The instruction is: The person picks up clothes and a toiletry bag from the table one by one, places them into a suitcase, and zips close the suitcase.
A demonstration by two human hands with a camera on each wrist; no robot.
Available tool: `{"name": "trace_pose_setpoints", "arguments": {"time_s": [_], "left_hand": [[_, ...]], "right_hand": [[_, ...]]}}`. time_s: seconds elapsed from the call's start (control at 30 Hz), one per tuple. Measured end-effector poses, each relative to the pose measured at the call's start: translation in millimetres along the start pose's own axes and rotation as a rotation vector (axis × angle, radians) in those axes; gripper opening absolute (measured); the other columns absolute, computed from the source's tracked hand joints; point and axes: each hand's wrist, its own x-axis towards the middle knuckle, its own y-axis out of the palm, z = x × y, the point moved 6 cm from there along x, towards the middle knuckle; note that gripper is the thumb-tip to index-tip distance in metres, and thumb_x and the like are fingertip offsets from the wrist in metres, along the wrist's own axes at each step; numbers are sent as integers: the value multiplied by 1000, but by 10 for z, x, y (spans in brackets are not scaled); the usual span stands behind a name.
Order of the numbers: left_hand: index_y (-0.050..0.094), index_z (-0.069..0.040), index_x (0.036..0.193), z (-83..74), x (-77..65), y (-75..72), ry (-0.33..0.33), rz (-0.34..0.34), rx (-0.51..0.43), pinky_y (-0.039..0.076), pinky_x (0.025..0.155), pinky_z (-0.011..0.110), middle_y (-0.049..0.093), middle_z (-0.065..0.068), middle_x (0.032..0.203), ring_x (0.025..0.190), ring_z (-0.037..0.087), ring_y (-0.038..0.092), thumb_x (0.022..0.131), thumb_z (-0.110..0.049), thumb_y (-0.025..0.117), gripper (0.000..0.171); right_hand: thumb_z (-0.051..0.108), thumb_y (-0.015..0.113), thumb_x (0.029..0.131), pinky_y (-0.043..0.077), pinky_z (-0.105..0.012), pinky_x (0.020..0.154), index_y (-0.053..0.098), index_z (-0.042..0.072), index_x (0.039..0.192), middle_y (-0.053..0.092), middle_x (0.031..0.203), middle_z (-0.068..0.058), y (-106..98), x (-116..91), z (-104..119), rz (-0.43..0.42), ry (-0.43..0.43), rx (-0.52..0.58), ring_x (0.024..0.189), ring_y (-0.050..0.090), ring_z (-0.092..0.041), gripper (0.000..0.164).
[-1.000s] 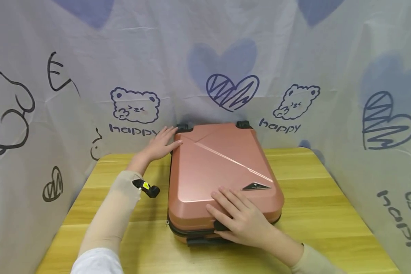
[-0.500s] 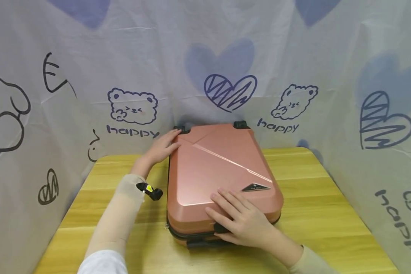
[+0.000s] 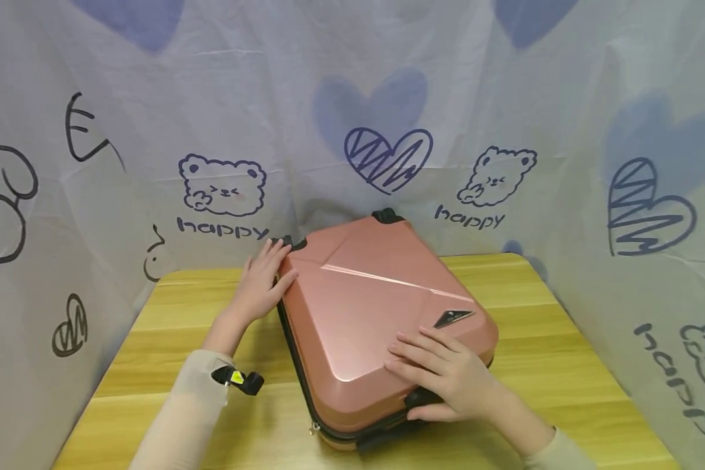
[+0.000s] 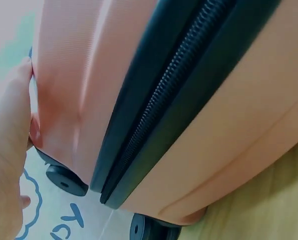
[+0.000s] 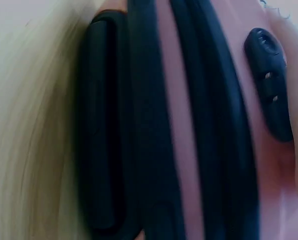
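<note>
Evidently the case [image 3: 358, 307] is being steered about on the table [image 3: 540, 372]: it lies flat and askew between the two hands, lid up. The left hand [image 3: 258, 287] is spread along its far corner, thumb apart from the other fingers and resting on the lid's edge, fingertips by a wheel [image 3: 297, 244]; it grasps nothing fully. The right hand [image 3: 449, 375] lies across the near edge, fingers long and relaxed on the lid, thumb dropped apart over the rim, not clenched round anything.

Close by the right hand, the lock [image 5: 268, 85] sits between thumb and forefinger, the badge [image 3: 454, 318] is just beyond the fingertips, and the handle [image 5: 101, 125] is below the thumb on the end wall. Under the left hand, the zip [image 4: 161, 92] runs down the side, its teeth meshed; the zip pull [image 3: 314, 428] hangs off to the left of the right hand, untouched.

The step in hand seems to be setting the case's angle, with zip and lock not yet worked. A next move in that vein would call for even pressure from both hands at opposite ends, the left guarding the wheel corner and the right palm guiding the near end without snagging the handle.
</note>
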Motion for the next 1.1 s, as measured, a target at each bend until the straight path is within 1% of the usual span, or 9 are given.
{"name": "trace_pose_setpoints", "arguments": {"time_s": [0.17,0.37,0.6,0.73,0.83,0.9,0.97,1.0,1.1], "left_hand": [[35,-13,151,-56,-170,-28,7,-69,43,9,116,67,27,10,161,152,32,13,99,-54,42,67],[37,-13,150,-121,-410,-77,32,-130,122,11,117,66,32,10,159,151,33,17,96,-55,48,69],[36,-14,150,-265,-774,-106,69,-190,163,14,117,64,36,10,157,150,31,22,90,-59,57,78],[39,-10,148,-378,-930,-124,131,-269,209,16,118,61,42,10,154,147,31,29,86,-74,46,89],[44,-6,144,-456,-1003,-127,196,-350,230,18,119,60,46,12,151,144,33,35,84,-81,39,96],[47,-3,141,-501,-1040,-118,231,-403,230,19,119,58,48,13,148,142,34,39,83,-81,40,97],[50,-1,137,-536,-1073,-104,261,-459,219,23,118,58,51,14,145,138,35,43,83,-79,44,95],[51,0,136,-551,-1089,-98,269,-480,213,24,118,58,53,15,143,137,35,45,83,-78,46,94],[55,2,131,-583,-1108,-91,289,-550,198,30,113,60,58,16,137,130,35,52,83,-76,50,91]], "right_hand": [[57,32,101,28,-41,117,53,8,140,56,142,-8,-41,-42,-131,72,141,19,132,51,-26,66],[55,28,102,23,-41,120,52,11,141,55,143,-7,-49,-118,-332,107,277,-10,137,45,-27,64],[53,23,103,15,-51,120,51,12,142,50,147,-13,-71,-300,-726,124,408,56,143,35,-34,63],[46,30,104,12,-56,120,48,14,144,45,150,-15,-16,-398,-1024,166,494,92,145,30,-36,54],[37,36,105,6,-52,123,44,16,147,40,153,-16,32,-446,-1230,225,586,82,148,25,-36,48],[33,38,104,4,-51,123,39,18,150,36,156,-15,49,-463,-1320,276,654,67,149,21,-35,48],[31,38,105,2,-49,124,35,21,152,32,159,-13,55,-471,-1359,322,699,53,151,17,-33,49],[31,38,105,4,-51,123,33,22,153,30,160,-12,54,-471,-1357,344,711,46,152,16,-32,49],[31,41,104,4,-50,124,31,25,154,29,161,-9,32,-446,-1304,374,689,20,153,13,-27,52]]}}
